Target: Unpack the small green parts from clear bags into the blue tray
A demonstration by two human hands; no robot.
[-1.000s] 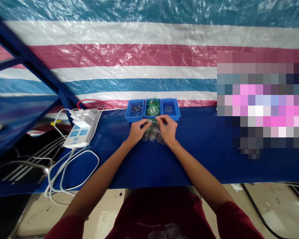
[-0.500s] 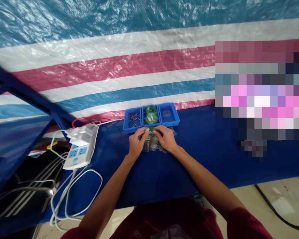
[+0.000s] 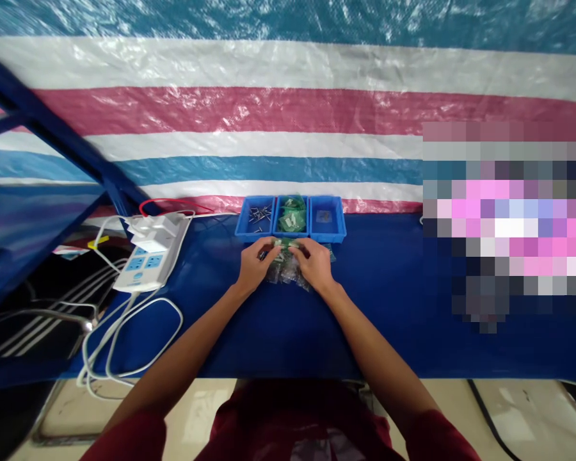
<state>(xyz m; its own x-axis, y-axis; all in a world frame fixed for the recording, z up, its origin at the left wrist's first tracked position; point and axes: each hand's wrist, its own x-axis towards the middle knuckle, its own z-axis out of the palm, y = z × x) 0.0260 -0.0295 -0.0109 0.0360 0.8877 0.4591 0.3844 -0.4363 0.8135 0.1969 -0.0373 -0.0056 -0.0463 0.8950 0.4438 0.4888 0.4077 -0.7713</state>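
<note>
My left hand [image 3: 255, 265] and my right hand [image 3: 317, 264] face each other just in front of the blue bins. Fingers and thumbs of both are pinched on a small green-tinted plastic bag [image 3: 286, 244] stretched between them. Below it, on the table, lies a heap of small clear plastic packets [image 3: 288, 272]; their contents are too small to name. Behind the hands, the left blue bin [image 3: 240, 225] holds loose metal screws or similar pins [image 3: 260, 215]. Green-tinted bags [image 3: 292, 216] fill the middle bin, and the right bin [image 3: 336, 221] has a small clear packet [image 3: 323, 216] inside.
A white power strip [image 3: 146, 266] with plugged-in adapters and looped white cable [image 3: 176, 326] sits at the left of the blue table [image 3: 384, 288]. Striped sheeting [image 3: 269, 109] hangs behind. A blue metal frame [image 3: 57, 137] stands left. A pixelated area covers the right.
The head view has turned and levelled slightly, shifting the scene. Both hands stay on the green-tinted bag, a little further apart, showing more of it and the packets below.
</note>
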